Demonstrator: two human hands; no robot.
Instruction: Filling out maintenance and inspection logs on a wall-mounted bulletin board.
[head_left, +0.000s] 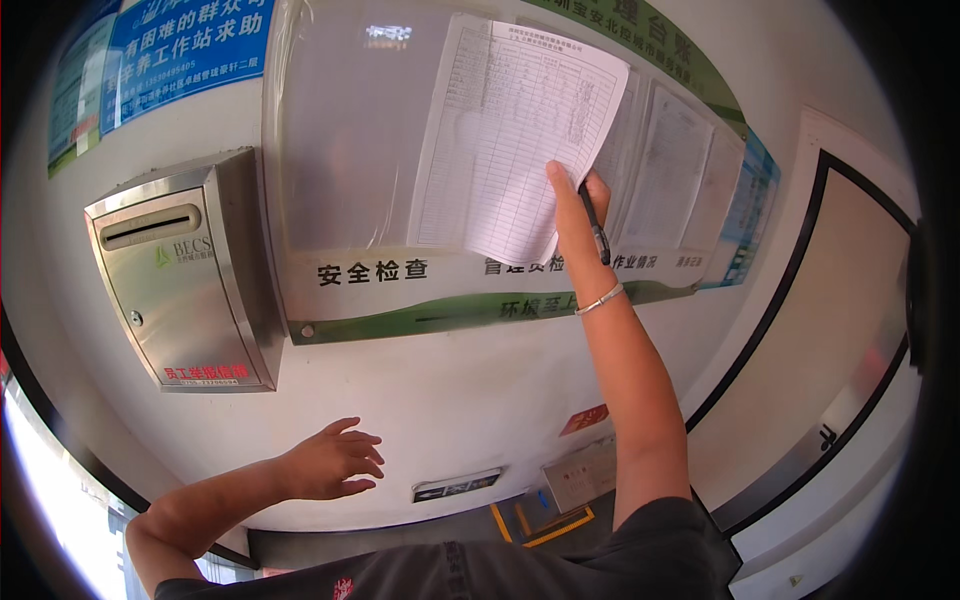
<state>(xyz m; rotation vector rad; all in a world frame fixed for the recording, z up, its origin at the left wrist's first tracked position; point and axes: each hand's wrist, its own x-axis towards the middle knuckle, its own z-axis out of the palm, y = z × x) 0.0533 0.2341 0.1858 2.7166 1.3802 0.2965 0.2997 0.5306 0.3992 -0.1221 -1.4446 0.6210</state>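
Note:
My right hand (576, 199) is raised to a wall board and grips the lower right edge of some printed form sheets (517, 150). The thumb lies across the front of the top sheet, which bears a ruled table with handwriting in its upper rows. A black pen (595, 225) is also held in that hand, pointing down along the wrist. Behind the sheets, a clear plastic pocket (345, 150) covers the board's left part. My left hand (341, 459) hangs in the air below the board, fingers apart, holding nothing.
A steel letter box (180, 285) with a slot and lock juts from the wall at left. More clear pockets with papers (667, 165) fill the board's right side. A dark-framed door (810, 300) stands at right. Low on the wall is an exit sign (457, 486), near a white box (577, 476).

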